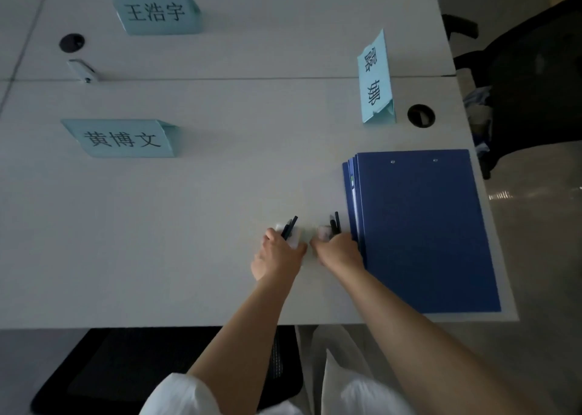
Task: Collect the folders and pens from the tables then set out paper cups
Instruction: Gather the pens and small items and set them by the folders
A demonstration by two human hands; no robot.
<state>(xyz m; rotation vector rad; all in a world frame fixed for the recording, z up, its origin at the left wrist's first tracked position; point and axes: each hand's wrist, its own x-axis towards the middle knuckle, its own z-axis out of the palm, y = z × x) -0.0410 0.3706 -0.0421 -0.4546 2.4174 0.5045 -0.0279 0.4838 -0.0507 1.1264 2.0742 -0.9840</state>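
Head view: both hands gripping pens beside the folder stack

Nearest: black chair (126, 367) tucked under the near edge of the white table (157, 241); white sleeves at bottom of frame.

Left hand (278, 254) has fingers curled around dark pens (289, 227), tips sticking up and away. Right hand (338, 251), just beside it, holds a second bunch of pens (335, 222) the same way. Exact count per hand is hard to tell, looks like two or so each. Something pale shows under both hands; can't identify it.

Right hand touches the left edge of the blue folder stack (422, 232), lying flat at the table's right end.

Further out: name card (126, 139) on the left, another name card (376, 80) standing beyond the folders, cable hole (421, 116) next to it.

Farthest: third name card (156, 11), second cable hole (71, 42), a second black chair (535, 77) at the right.
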